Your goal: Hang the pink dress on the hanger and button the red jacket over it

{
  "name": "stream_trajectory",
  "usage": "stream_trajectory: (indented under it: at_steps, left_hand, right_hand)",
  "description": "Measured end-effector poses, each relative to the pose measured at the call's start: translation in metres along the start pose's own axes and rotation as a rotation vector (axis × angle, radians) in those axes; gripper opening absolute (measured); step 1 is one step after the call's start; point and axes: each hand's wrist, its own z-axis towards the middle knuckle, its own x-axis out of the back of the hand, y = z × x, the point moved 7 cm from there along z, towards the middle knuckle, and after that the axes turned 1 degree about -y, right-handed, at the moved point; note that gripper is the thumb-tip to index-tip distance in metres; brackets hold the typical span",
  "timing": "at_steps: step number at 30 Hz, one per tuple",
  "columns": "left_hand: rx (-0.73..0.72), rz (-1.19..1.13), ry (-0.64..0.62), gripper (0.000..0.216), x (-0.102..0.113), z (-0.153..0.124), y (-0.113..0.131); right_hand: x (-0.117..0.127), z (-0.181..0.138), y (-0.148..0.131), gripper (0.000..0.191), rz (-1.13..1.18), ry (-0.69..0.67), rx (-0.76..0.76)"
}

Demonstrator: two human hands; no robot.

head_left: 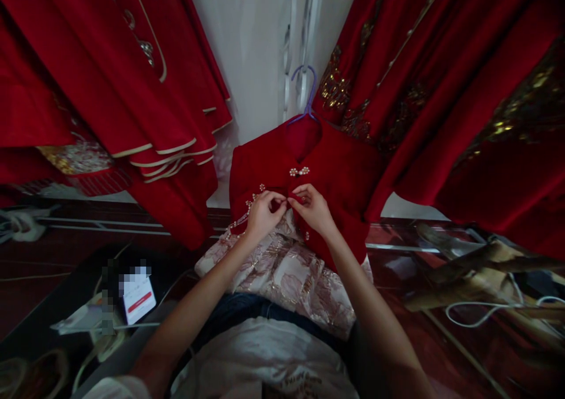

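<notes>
A red jacket (260, 160) hangs in front of me on a purple hanger (311, 93). Its upper front is joined by a pearl flower clasp (299, 171); below that the front edges part. My left hand (266, 212) pinches the jacket's left-side front edge, fingers closed. Right beside it, my right hand (312, 206) is closed on the other front edge, just under the clasp. The fingertips nearly meet, and what small part lies between them is hidden. Under the jacket spreads a pale patterned brocade skirt (286, 269) with metallic thread, reaching my lap.
Red garments with pale piping (168, 122) hang at left, and red ones with gold sequins (441, 93) at right. A lit phone (138, 296) lies on a dark surface at lower left. Wooden pieces (477, 269) and a white cord (474, 313) lie at right.
</notes>
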Motion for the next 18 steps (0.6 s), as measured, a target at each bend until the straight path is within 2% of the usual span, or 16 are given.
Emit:
stream_trajectory:
  at_steps: [2, 4, 8, 10, 13, 16, 18]
  left_hand:
    - [0.070, 0.048, 0.213, 0.017, 0.019, -0.003, -0.013]
    - [0.112, 0.034, 0.299, 0.025, 0.026, -0.006, -0.027]
    - [0.143, -0.103, 0.277, 0.022, 0.021, -0.004, -0.048]
    - [0.145, -0.138, 0.282, 0.017, 0.019, -0.005, -0.050]
    - [0.139, -0.175, 0.236, 0.011, 0.015, -0.005, -0.046]
    - [0.169, -0.232, 0.199, 0.011, 0.015, -0.004, -0.046]
    - [0.184, -0.271, 0.173, 0.013, 0.016, -0.001, -0.047]
  right_hand:
    - [-0.003, -0.001, 0.014, 0.024, -0.063, 0.069, -0.019]
    - [-0.008, -0.003, 0.023, 0.030, -0.043, 0.033, -0.048]
    - [-0.020, -0.006, 0.026, 0.041, 0.078, -0.104, -0.062]
    - [-0.021, -0.007, 0.025, 0.037, 0.025, -0.075, -0.046]
    - [-0.025, -0.005, 0.022, 0.029, -0.174, -0.036, 0.022]
    - [-0.029, -0.002, 0.016, 0.023, -0.350, -0.008, 0.119]
    - [-0.029, -0.001, 0.012, 0.022, -0.380, 0.028, 0.166]
